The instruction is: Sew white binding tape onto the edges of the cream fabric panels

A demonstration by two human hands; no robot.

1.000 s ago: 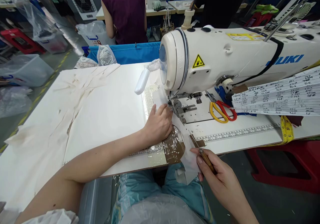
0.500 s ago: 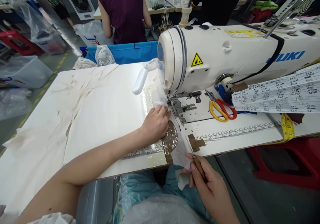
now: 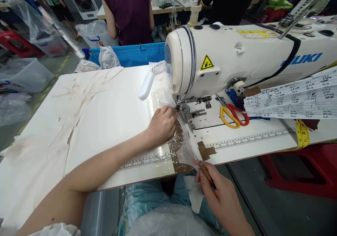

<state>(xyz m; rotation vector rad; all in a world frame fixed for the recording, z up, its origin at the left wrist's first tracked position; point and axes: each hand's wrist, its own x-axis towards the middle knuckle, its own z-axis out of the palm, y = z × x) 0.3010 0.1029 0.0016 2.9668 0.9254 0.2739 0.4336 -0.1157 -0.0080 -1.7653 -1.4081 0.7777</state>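
Observation:
My left hand [image 3: 162, 123] rests with curled fingers on a thin white fabric piece [image 3: 187, 151], right beside the presser foot [image 3: 179, 107] of the sewing machine [image 3: 210, 60]. That fabric stretches from the foot towards the table's front edge. There my right hand [image 3: 221, 190] is wrapped round the wooden handle of an awl [image 3: 206, 173], its thin metal shaft pointing up along the fabric. The right fingertips also pinch the fabric's near end. A loose white flap [image 3: 195, 194] hangs below them over my lap. Fabric under the left fingers is partly hidden.
Yellow-and-red-handled scissors [image 3: 233, 116] lie right of the needle area. Handwritten sheets [image 3: 292, 97] and a yellow tape measure [image 3: 302, 134] are farther right. Cream fabric pieces [image 3: 71, 123] spread over the table's left. Across the blue cloth bin [image 3: 131, 55], a person in purple [image 3: 127, 11] faces away.
My left hand has shifted slightly up and left, close to the presser foot. My right hand has moved a little left with the awl, and more of the hanging fabric flap shows.

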